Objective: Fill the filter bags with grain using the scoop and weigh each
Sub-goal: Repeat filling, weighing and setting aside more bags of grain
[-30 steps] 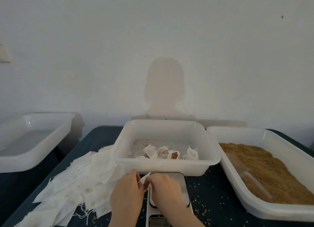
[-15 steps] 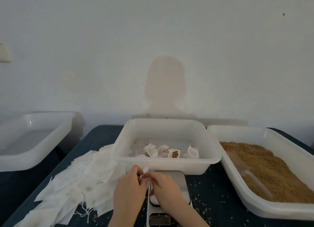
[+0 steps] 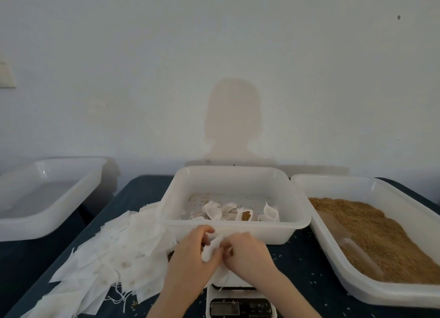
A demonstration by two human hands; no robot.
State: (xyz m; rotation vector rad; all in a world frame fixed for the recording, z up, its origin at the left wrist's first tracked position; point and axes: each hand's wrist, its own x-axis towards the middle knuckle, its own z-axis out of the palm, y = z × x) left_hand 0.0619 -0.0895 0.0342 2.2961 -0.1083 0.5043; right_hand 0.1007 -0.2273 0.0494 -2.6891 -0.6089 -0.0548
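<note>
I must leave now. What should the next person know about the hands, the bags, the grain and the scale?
Left hand and right hand both pinch one filter bag above the scale.
Empty bags lie piled on the left.
Finished bags lie in the middle tub.
Grain and the half-buried scoop are in the right tub.
Left: many bags to fill and weigh.

Operator: two bare hands, left hand point(image 3: 190, 258) & right hand point(image 3: 247, 253). Forearms bare to frame edge; no sleeves, gloves, rings vis.
</note>
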